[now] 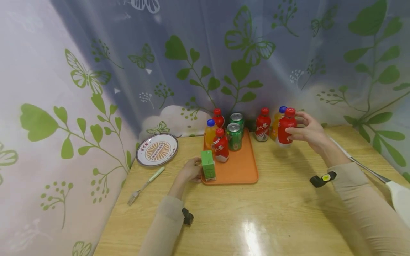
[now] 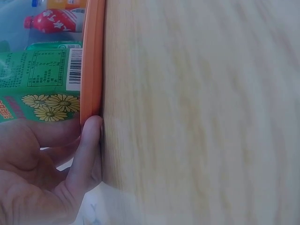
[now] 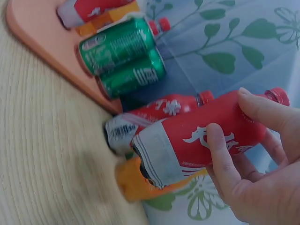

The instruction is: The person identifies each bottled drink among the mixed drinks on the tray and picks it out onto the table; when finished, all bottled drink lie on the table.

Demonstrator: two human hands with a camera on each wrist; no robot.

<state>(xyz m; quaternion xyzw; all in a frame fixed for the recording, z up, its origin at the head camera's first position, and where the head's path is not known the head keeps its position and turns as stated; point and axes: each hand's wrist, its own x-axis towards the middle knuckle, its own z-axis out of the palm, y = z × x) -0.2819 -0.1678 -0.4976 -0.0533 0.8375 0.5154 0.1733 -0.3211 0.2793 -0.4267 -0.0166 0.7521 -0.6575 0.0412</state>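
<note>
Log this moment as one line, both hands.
Left hand: at orange tray corner, beside green carton | Right hand: holding a red bottle above table

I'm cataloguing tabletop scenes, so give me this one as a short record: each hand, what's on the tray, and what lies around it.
Left hand: touches the orange tray at its near left corner
Right hand: holds a red bottle, seemingly off the table
On tray: green carton, orange drink, two green cans, two smaller-looking red bottles, the rear one's base hidden
Right of tray: another red bottle; second orange drink, partly hidden
Left of tray: plate, fork
Far right: long-handled utensil
</note>
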